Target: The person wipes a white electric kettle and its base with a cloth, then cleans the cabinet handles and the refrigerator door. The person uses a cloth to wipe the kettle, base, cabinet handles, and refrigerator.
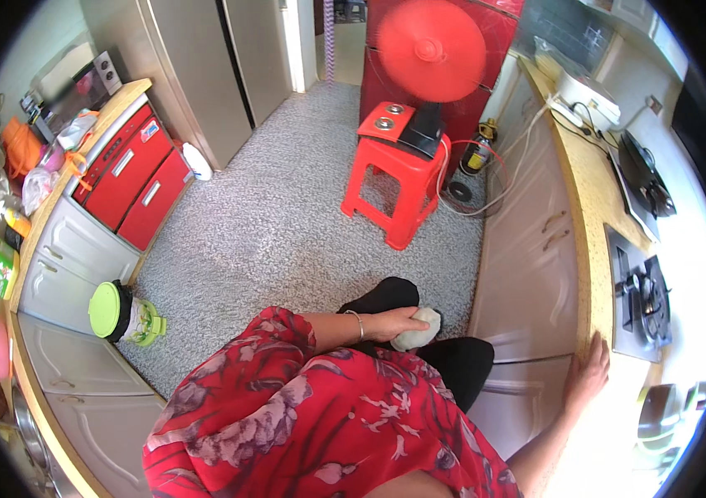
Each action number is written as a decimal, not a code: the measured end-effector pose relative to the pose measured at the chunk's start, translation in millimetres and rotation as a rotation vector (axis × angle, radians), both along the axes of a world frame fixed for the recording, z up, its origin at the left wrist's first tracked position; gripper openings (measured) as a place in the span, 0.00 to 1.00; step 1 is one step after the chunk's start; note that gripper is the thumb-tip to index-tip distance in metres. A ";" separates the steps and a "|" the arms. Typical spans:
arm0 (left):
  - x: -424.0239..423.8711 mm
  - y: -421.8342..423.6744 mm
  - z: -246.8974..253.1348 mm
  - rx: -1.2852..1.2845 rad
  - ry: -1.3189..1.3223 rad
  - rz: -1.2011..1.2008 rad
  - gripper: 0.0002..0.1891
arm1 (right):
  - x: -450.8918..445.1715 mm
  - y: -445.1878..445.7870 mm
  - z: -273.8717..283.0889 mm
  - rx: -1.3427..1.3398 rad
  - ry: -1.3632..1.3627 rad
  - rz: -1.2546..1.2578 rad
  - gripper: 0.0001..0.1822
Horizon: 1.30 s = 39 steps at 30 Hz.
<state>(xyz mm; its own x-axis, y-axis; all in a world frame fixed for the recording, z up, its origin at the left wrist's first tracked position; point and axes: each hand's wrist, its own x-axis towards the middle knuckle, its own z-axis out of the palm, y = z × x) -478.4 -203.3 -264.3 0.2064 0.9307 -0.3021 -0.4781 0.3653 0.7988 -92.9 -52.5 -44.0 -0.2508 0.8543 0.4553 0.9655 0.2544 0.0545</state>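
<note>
My left hand (393, 325) wears a bracelet at the wrist and reaches low across my body. Its fingers are closed around a whitish bundle (418, 333) that looks like bunched cloth, held over my black-clad legs. My right hand (588, 376) rests on the edge of the right countertop (592, 274), with nothing seen in it. The gas hob (642, 299) lies just beyond those fingers. Below the counter edge are pale cabinet doors (527, 249).
A red plastic stool (390, 199) carries a small two-burner-like appliance (384, 121). Behind it a red fan (431, 50) spins before a red refrigerator (384, 81). Cables (502, 202) trail beside a bottle (477, 152). Leftward stand a green-lidded bin (107, 311) and a white bottle (196, 162).
</note>
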 end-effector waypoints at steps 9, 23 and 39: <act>-18.0 -22.5 18.6 -0.071 0.155 0.019 0.27 | 0.0 -13.6 0.5 0.032 0.048 0.010 0.28; 14.3 3.0 98.4 -0.027 -0.079 -0.048 0.26 | -175.2 -97.0 -76.6 -0.706 0.649 0.793 0.47; -126.4 -313.5 -179.9 -0.590 0.567 0.468 0.12 | -226.8 10.5 -221.0 -0.904 0.369 0.695 0.30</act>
